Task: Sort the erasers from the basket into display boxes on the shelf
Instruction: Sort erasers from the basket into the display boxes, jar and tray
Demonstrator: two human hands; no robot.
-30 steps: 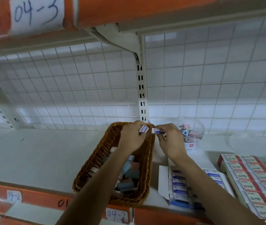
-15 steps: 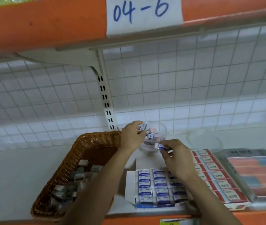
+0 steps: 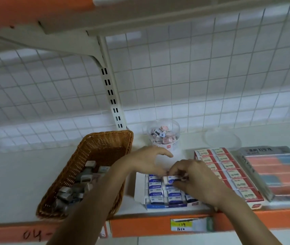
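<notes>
Two hands meet at the lower centre of the frame, and from my seat I read them like this: the right hand (image 3: 196,179) has its fingers curled, pinching a white-and-blue eraser (image 3: 169,179) just above the rows in the blue display box (image 3: 165,206), which sits at the front edge of the shelf (image 3: 17,183). The left hand (image 3: 147,162) hovers just to the left of it, thumb and forefinger arched apart, and I see nothing held in it. Left of centre stands the wicker basket (image 3: 105,145), with grey and pale loose erasers (image 3: 80,184) heaped in its near end. Behind the hands, against the wire grid, a clear tub (image 3: 163,137) holds small pinkish erasers. To the right lie a red-edged box (image 3: 227,172) of labelled packs and, at the frame's right edge, a tray (image 3: 278,170) of pink and blue blocks. The blur hides the finer print.
</notes>
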